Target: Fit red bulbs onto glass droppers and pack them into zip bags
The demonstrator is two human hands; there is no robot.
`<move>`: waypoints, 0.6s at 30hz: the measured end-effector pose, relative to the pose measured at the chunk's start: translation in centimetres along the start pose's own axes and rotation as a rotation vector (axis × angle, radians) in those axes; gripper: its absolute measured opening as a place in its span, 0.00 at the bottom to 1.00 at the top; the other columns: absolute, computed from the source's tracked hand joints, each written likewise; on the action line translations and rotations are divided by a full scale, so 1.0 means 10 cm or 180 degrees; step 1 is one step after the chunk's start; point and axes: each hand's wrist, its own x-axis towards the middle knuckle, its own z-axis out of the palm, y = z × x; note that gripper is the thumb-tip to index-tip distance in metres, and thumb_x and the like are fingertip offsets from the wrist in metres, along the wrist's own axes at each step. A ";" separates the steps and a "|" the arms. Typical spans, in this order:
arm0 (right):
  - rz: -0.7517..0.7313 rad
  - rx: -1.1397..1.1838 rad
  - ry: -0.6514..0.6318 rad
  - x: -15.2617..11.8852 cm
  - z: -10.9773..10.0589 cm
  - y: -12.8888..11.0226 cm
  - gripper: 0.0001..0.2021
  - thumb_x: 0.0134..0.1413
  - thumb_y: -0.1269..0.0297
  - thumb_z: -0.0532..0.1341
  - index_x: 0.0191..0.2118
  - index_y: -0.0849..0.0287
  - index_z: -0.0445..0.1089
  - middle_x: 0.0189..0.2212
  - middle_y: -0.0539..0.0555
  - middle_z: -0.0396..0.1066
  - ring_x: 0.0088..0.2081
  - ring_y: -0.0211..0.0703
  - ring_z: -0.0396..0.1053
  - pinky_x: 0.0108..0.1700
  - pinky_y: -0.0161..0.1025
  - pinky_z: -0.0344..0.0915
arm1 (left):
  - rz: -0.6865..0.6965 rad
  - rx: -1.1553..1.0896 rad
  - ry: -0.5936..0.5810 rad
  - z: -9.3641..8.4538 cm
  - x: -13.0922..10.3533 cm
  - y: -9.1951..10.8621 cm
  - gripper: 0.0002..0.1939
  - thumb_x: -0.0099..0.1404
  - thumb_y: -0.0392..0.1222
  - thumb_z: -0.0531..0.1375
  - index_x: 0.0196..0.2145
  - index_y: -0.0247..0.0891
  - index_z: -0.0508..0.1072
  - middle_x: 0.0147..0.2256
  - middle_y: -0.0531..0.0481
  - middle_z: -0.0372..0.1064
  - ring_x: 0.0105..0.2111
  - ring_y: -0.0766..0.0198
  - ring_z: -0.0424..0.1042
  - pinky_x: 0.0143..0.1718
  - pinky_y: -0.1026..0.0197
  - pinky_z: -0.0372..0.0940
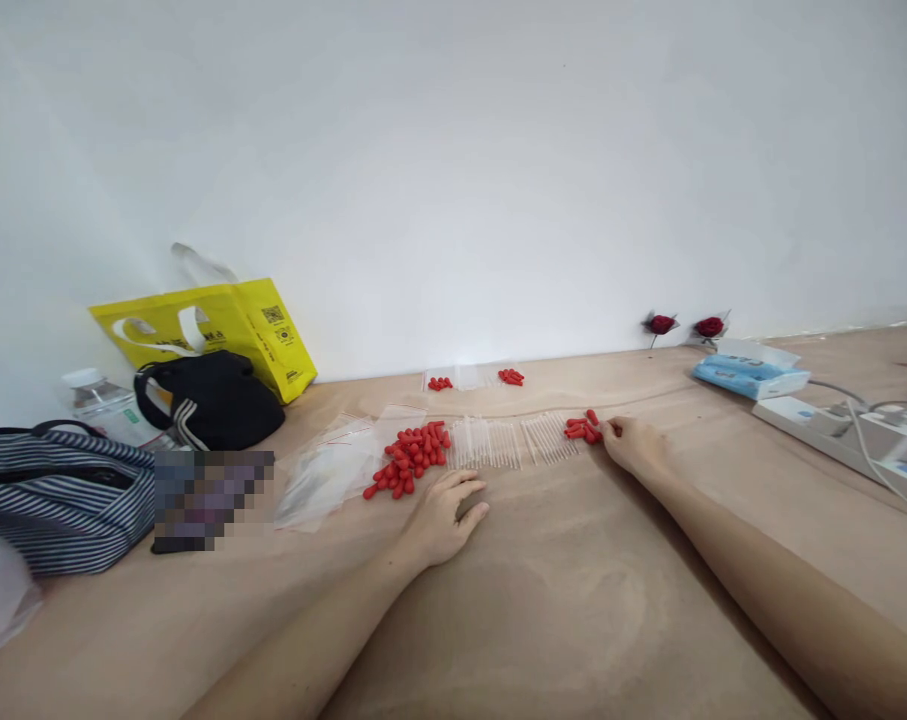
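Right of the clear sticks [549, 440], the right hand [622, 441] sits at the right edge of the small red pile [584, 430], thumb and fingers drawn together (whether they grip a piece cannot be told). The left hand [442, 518] rests on the table [558, 600], loosely spread and visibly holding nothing; the large red pile [409, 460] lies just to its far left. Sticks are thin, straight and translucent, aligned roughly near to far. Red pieces are smooth and bulbous with narrow necks, long axes mixed. Thin plastic bags [329, 475] lie left of the large pile.
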 end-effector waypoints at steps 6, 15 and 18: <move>-0.1730 0.0569 0.0045 0.02 0.06 0.00 0.12 0.50 0.58 0.55 0.37 0.53 0.72 0.32 0.54 0.69 0.38 0.44 0.64 0.40 0.39 0.57 | 0.0008 0.0030 -0.0018 0.00 0.00 0.00 0.13 0.59 0.40 0.55 0.43 0.38 0.71 0.47 0.44 0.65 0.47 0.56 0.64 0.48 0.51 0.59; -0.2167 0.0194 0.0422 -0.04 0.10 -0.07 0.09 0.54 0.65 0.53 0.31 0.56 0.71 0.33 0.55 0.69 0.38 0.46 0.61 0.38 0.42 0.52 | 0.0020 0.0102 -0.0061 -0.01 0.00 0.01 0.14 0.59 0.40 0.55 0.43 0.37 0.71 0.47 0.43 0.65 0.47 0.56 0.64 0.48 0.52 0.59; -0.2168 0.0402 0.0522 -0.09 0.04 -0.15 0.08 0.54 0.66 0.52 0.30 0.58 0.68 0.32 0.56 0.68 0.37 0.46 0.61 0.38 0.42 0.53 | 0.0038 0.0084 -0.0027 -0.01 0.00 0.00 0.13 0.59 0.39 0.55 0.42 0.37 0.71 0.47 0.43 0.66 0.47 0.56 0.65 0.48 0.52 0.60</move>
